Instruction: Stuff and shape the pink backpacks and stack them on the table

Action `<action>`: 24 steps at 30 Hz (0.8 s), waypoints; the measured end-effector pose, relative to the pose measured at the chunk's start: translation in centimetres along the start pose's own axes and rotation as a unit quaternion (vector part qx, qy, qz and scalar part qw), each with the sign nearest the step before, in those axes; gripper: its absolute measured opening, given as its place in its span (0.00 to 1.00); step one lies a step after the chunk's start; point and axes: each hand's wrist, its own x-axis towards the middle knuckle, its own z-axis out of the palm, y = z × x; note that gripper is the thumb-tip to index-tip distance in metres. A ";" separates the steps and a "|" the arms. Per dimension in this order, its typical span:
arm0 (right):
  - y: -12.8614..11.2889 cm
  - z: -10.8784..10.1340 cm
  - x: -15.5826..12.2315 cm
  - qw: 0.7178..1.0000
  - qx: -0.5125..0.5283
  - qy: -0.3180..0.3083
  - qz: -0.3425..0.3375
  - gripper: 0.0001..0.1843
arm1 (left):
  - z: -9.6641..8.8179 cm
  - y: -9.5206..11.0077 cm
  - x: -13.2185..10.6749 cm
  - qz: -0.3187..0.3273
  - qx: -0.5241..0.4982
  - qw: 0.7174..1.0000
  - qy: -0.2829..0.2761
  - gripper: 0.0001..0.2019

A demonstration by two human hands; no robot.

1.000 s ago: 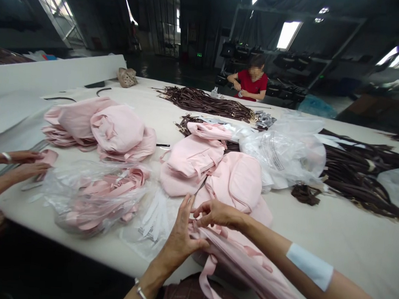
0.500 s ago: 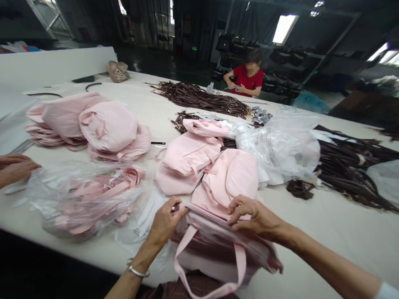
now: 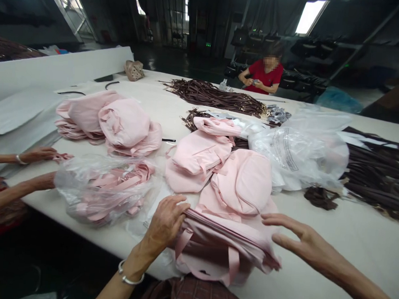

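A pink fabric bag (image 3: 220,248) with strap handles lies at the near edge of the white table (image 3: 332,248). My left hand (image 3: 164,222) grips the bag's left top edge, fingers curled over it. My right hand (image 3: 302,243) hovers just right of the bag, fingers spread, holding nothing. Beyond the bag lie more pink bags (image 3: 218,168) in a loose heap.
A clear plastic bag of pink straps (image 3: 105,189) sits to the left, with another person's hands (image 3: 41,167) beside it. A second heap of pink bags (image 3: 109,123), crumpled clear plastic (image 3: 301,146) and dark brown straps (image 3: 377,174) cover the table. A person in red (image 3: 263,74) works at the far side.
My right hand let go of the bag's top edge and moved off to the right, fingers spread. My left hand kept its grip. The bag has settled flatter on the table.
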 end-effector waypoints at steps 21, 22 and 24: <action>3.3 9.4 12.8 0.901 -0.373 0.103 -0.195 0.23 | -4.3 7.0 0.5 -0.035 -0.120 0.940 -0.316 0.19; 3.8 9.4 12.9 0.899 -0.376 0.106 -0.200 0.23 | -4.4 5.8 1.3 -0.046 -0.131 0.952 -0.274 0.17; 4.9 9.1 12.7 0.896 -0.378 0.110 -0.205 0.20 | -4.8 1.9 2.8 -0.096 -0.105 0.973 -0.181 0.13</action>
